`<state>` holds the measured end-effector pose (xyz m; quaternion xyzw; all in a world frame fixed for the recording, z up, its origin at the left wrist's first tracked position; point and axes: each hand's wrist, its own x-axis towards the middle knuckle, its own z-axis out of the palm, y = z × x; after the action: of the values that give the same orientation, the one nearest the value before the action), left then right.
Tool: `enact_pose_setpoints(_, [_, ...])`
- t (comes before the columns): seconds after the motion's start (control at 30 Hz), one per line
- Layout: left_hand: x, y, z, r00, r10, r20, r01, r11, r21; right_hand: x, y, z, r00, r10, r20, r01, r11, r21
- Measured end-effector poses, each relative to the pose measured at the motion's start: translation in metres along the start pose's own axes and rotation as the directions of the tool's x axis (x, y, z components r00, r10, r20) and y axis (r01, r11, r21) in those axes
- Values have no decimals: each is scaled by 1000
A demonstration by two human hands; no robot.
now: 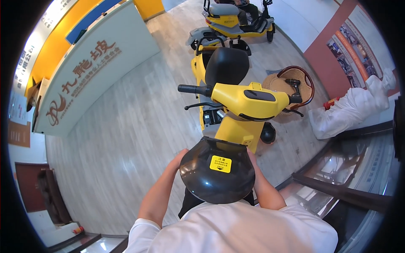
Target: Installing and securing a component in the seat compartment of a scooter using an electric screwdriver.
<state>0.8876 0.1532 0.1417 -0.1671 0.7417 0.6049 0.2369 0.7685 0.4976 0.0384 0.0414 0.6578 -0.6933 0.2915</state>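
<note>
A glossy black helmet-like dome (215,181) with a yellow sticker is close in front of my body. Against its left edge rests my left hand (182,155), and my right hand (252,158) is at its right edge; most of the fingers are hidden behind it. Just beyond stands a yellow scooter, its front facing me. Its yellow handlebar cover (240,99) has a black grip and a brake lever on each side. A yellow front panel (238,130) is partly covered by the dome, and a black seat (228,65) is farther back.
Another yellow scooter (228,21) stands at the far end, with a person partly visible there. A woven chair (274,82) holding a black drill-like tool (292,86) is at the right. White sheeting (341,114) lies near the wall. A white counter (97,63) is at the left.
</note>
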Motion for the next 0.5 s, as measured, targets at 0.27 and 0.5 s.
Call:
enact_pose_setpoints(0.27, [23,40,6,994,-35,99,37,999,-22,41,35,-51,941,52,-333,-204,875,-438])
enact_pose_setpoints(0.5, [41,33,7,985,-12,170,13,1000,-8,17,0,-44,947,-68,-314,-177,703,-688])
